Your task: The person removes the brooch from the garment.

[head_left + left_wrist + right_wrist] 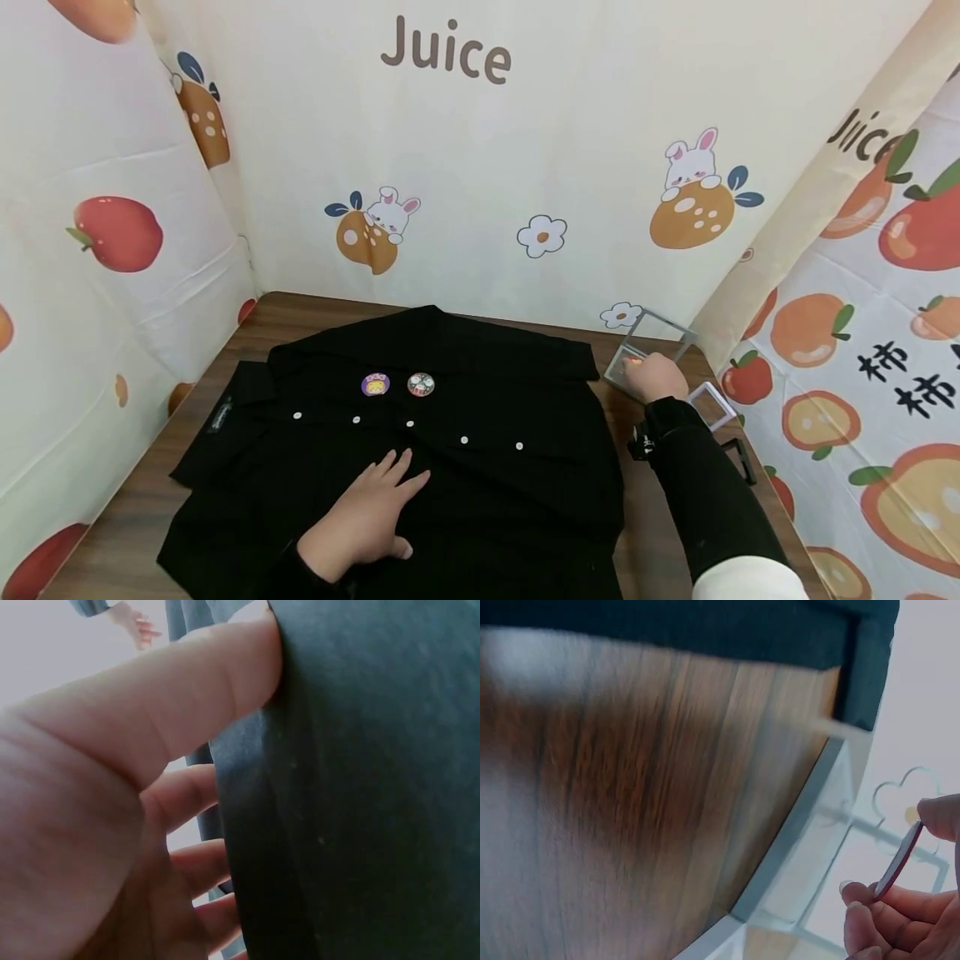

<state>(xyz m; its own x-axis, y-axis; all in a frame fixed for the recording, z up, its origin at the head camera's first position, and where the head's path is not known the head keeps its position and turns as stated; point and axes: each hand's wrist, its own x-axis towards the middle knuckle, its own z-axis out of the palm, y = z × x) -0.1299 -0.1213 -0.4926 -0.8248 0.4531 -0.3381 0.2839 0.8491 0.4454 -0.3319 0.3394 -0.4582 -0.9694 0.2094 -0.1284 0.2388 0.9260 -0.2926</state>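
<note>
A black button shirt (487, 492) lies spread on the wooden table, with a row of white buttons across it. A purple badge (375, 384) with a yellow figure and a second patterned badge (421, 384) sit side by side on it. My left hand (367, 512) rests on the shirt below the buttons, its fingers spread. At the back right, my right hand (656, 379) is at the clear box (787, 825). Between thumb and fingers it pinches a thin round badge (898, 862), seen nearly edge-on with a red rim.
Beside my right forearm lie a small white square frame (711, 406) and a dark object (739, 461), partly covered by the sleeve. Fruit-printed curtains (480, 167) enclose the wooden table (648, 508) at the back and both sides.
</note>
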